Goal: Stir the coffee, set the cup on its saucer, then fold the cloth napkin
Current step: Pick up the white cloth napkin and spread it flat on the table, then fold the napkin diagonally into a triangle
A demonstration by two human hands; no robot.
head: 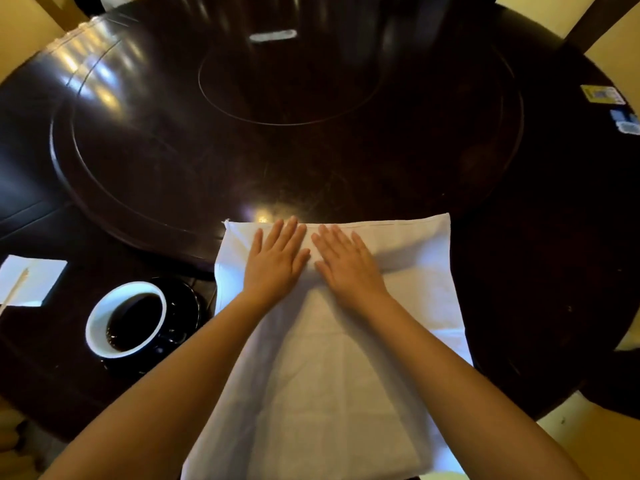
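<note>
A white cloth napkin (419, 282) lies spread on the dark round table, its near end hanging over the table's front edge. My left hand (275, 258) and my right hand (346, 263) rest flat on its far part, side by side, palms down, fingers together and pointing away from me. Neither hand holds anything. To the left, a white cup (100, 320) full of dark coffee stands on a dark saucer (187, 306).
A white paper napkin (38, 278) with a pale stir stick (14, 291) across it lies at the far left. A raised turntable (145, 168) fills the table's middle. Small blue and yellow packets (602, 95) sit at the right edge. A chair back shows at top right.
</note>
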